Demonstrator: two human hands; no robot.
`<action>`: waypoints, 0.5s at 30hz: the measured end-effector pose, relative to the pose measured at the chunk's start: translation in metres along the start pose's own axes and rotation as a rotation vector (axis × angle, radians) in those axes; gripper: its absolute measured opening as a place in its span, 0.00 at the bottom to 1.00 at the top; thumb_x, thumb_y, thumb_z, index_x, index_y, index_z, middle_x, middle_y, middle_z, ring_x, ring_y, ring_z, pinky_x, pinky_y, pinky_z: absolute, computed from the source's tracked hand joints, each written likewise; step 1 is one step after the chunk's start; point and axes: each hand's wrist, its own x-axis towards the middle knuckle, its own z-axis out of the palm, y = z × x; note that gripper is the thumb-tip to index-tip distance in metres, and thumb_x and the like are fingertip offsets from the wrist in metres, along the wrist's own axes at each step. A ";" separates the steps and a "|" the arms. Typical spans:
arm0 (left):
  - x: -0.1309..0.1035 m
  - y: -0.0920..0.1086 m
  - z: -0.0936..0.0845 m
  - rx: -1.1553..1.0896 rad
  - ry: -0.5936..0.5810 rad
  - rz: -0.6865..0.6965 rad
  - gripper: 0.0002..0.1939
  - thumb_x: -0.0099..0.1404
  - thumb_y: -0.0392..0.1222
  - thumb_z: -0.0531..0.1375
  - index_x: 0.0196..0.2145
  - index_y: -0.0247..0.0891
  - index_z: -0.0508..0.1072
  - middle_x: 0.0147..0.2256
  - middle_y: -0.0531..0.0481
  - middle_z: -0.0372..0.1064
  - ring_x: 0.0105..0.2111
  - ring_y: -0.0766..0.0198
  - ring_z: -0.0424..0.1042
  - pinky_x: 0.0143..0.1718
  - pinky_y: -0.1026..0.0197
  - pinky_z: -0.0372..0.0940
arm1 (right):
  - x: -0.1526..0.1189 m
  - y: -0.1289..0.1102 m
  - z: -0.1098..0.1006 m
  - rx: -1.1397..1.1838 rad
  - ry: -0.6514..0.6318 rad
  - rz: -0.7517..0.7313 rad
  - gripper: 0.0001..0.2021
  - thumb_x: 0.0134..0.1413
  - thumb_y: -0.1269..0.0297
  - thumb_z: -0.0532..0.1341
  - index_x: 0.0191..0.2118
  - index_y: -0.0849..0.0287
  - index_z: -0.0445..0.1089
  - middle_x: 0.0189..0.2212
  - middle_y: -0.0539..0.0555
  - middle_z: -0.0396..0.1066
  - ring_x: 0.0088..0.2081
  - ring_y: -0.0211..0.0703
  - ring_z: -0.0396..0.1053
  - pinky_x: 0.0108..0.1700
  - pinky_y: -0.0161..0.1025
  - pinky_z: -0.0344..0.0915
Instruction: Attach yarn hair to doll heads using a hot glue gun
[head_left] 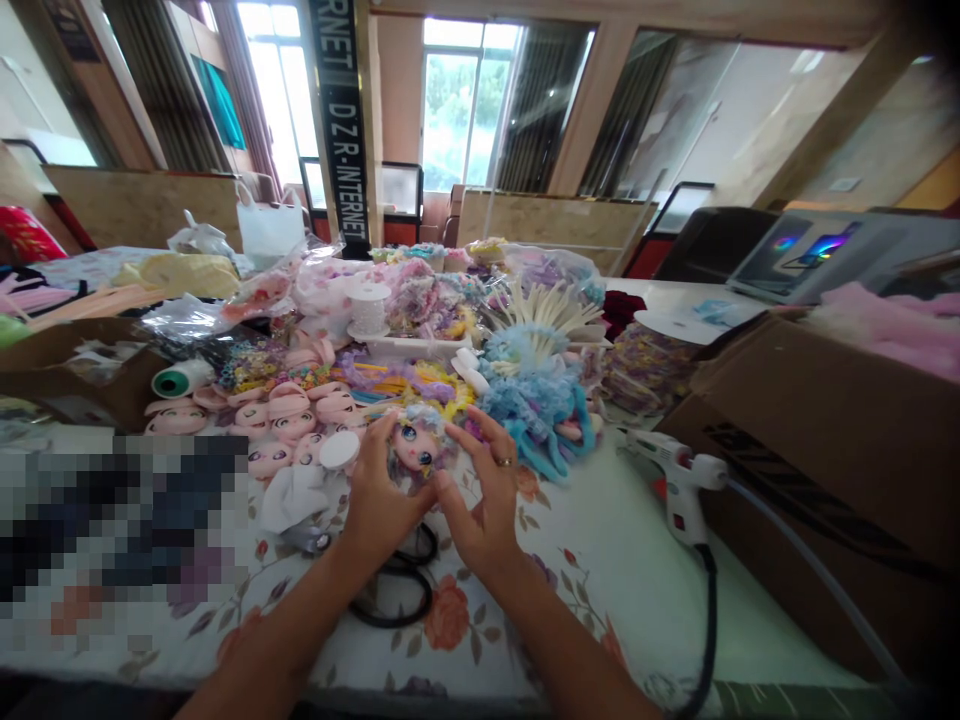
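Observation:
Between both hands is a small doll head (415, 448) with big blue eyes and pastel hair around its face. My left hand (381, 500) grips its left side, thumb at the chin. From the right, my right hand (484, 492), with a ring on one finger, curls its fingers at the hair, its thumb by the lower edge. Below my hands lie black loop handles (394, 598), probably of scissors, partly covered by my left wrist. More doll faces (292, 425) in pale pink lie just left of my hands, beside a white disc (339, 450).
A hot glue gun (679, 485) with a black cord stands at right by a cardboard box (832, 480). Fluffy blue trim (529, 385) and a white spool (369, 310) are behind my hands. A thread cone (182, 378) lies left. Flowered cloth (450, 612) covers the table.

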 end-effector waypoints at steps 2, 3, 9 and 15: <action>0.000 0.001 0.000 -0.008 -0.005 -0.033 0.37 0.50 0.45 0.67 0.56 0.38 0.59 0.51 0.38 0.67 0.52 0.48 0.67 0.51 0.45 0.65 | 0.000 0.000 0.000 0.013 0.029 0.023 0.19 0.55 0.66 0.56 0.54 0.56 0.62 0.57 0.61 0.58 0.59 0.54 0.56 0.59 0.57 0.54; 0.000 0.001 0.000 -0.013 -0.007 -0.052 0.37 0.50 0.45 0.67 0.55 0.39 0.59 0.51 0.38 0.67 0.52 0.47 0.67 0.51 0.45 0.65 | -0.001 0.000 0.000 0.017 0.041 0.031 0.19 0.55 0.66 0.56 0.53 0.57 0.62 0.57 0.61 0.58 0.59 0.54 0.56 0.59 0.57 0.54; 0.000 -0.003 -0.001 -0.016 0.003 -0.139 0.39 0.47 0.43 0.68 0.56 0.39 0.60 0.52 0.38 0.66 0.52 0.46 0.68 0.50 0.45 0.66 | -0.003 0.002 0.005 -0.028 -0.011 -0.028 0.22 0.53 0.66 0.57 0.55 0.55 0.61 0.58 0.61 0.57 0.60 0.56 0.55 0.58 0.60 0.55; -0.001 -0.001 0.000 -0.011 -0.020 -0.034 0.37 0.50 0.42 0.66 0.56 0.38 0.59 0.51 0.39 0.66 0.52 0.48 0.68 0.51 0.46 0.65 | -0.002 0.002 0.004 -0.018 0.007 -0.002 0.21 0.54 0.66 0.57 0.55 0.55 0.60 0.57 0.61 0.57 0.59 0.56 0.56 0.58 0.59 0.55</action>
